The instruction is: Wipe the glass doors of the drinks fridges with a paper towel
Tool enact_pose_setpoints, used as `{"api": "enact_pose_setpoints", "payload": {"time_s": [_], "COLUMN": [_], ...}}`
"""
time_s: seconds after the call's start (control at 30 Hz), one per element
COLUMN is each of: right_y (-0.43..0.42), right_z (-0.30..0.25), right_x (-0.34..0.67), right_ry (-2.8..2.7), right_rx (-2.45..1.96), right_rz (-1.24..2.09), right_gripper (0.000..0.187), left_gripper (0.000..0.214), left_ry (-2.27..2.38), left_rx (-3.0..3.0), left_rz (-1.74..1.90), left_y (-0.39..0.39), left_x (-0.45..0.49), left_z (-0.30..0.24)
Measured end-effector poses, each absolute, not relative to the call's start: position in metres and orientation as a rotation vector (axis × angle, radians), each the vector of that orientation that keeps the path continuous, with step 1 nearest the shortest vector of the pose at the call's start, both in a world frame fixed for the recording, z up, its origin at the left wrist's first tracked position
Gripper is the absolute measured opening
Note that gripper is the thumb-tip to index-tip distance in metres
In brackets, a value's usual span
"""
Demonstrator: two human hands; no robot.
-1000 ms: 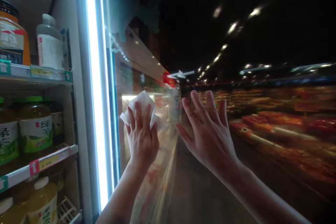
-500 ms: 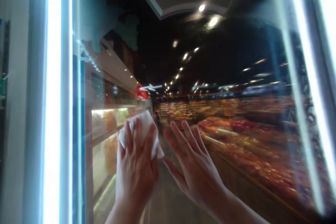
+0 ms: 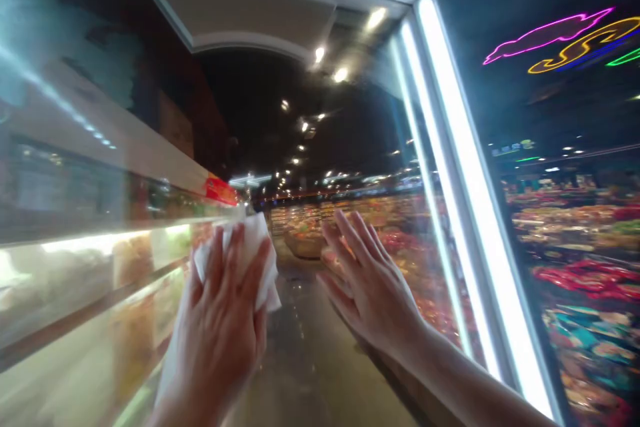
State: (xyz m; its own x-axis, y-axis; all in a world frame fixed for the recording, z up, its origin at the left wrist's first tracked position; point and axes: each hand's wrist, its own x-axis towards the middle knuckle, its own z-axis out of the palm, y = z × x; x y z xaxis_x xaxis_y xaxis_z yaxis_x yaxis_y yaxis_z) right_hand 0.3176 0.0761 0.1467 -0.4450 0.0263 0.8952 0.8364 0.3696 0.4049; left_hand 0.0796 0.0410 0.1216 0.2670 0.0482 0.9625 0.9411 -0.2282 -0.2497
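My left hand (image 3: 220, 330) presses a crumpled white paper towel (image 3: 255, 247) flat against a glass cooler door (image 3: 150, 113), fingers spread over the towel. Just to its right, my right hand (image 3: 367, 287) lies flat on the same glass with its fingers stretched out and nothing in it. The glass reflects a store aisle and lit shelves. Both hands sit near the lower middle of the pane.
A bright vertical light strip (image 3: 475, 200) marks the door's right edge. Beyond it, another dark pane reflects coloured neon signs (image 3: 560, 37) and rows of produce (image 3: 585, 280). Ceiling lights (image 3: 345, 73) show in the glass above my hands.
My view has swung right: the shelves of bottles at the left are gone and the door's right light strip has come in. Both hands stayed on the glass, the towel hand sliding along it.
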Motion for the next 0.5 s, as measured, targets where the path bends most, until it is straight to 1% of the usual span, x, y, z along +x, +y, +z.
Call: {"api": "enact_pose_setpoints", "payload": {"time_s": [0.07, 0.13, 0.3, 0.43, 0.5], "right_y": [0.084, 0.088, 0.096, 0.114, 0.119], "right_z": [0.164, 0.167, 0.145, 0.177, 0.184], "right_x": [0.353, 0.384, 0.451, 0.491, 0.504], "right_ry": [-1.684, -1.655, -1.784, -1.702, -1.703], "right_rx": [-0.808, -0.854, -0.843, -0.814, -0.793], "right_rz": [-1.148, -1.1, -1.068, -1.019, -0.987], "right_gripper": [0.072, 0.072, 0.08, 0.076, 0.077], "left_gripper": [0.065, 0.064, 0.065, 0.063, 0.063], "left_ry": [-0.96, -0.961, -0.773, -0.872, -0.894], "left_rx": [-1.491, -1.476, -1.626, -1.553, -1.522], "left_rz": [-1.168, -1.178, -1.018, -1.024, -1.043], "left_y": [0.049, 0.056, 0.071, 0.09, 0.098], "left_x": [0.101, 0.129, 0.216, 0.28, 0.306], "left_z": [0.144, 0.155, 0.142, 0.184, 0.199]}}
